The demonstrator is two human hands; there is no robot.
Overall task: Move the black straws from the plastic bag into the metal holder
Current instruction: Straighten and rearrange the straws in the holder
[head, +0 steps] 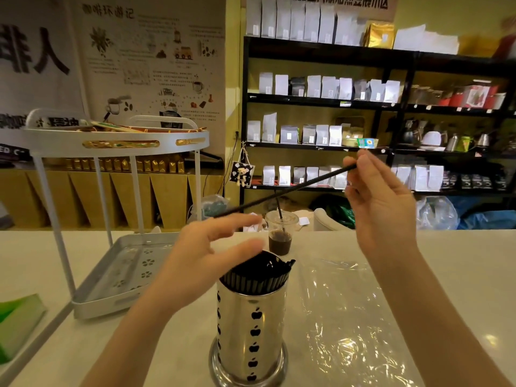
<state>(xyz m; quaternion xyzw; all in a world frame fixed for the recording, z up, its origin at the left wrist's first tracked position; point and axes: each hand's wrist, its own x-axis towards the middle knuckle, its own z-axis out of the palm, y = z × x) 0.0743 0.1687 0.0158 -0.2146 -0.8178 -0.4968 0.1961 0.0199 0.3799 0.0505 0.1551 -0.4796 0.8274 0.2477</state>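
The shiny metal holder (pixel 250 328), punched with apple shapes, stands on the counter at bottom centre, packed with black straws (pixel 255 276) whose tops stick out of its rim. My right hand (pixel 377 202) pinches one end of a single black straw (pixel 284 189), which slants down to the left above the holder. My left hand (pixel 206 252) hovers blurred just left of the holder's top, fingers apart, near the straw's lower tip. The clear plastic bag (pixel 351 317) lies flat and crumpled on the counter right of the holder; no straws show in it.
A plastic cup of dark drink (pixel 280 233) with its own straw stands just behind the holder. A white two-tier rack (pixel 120 277) occupies the counter's left side. A green object (pixel 19 319) sits at the left edge. Shelves of bags line the back wall.
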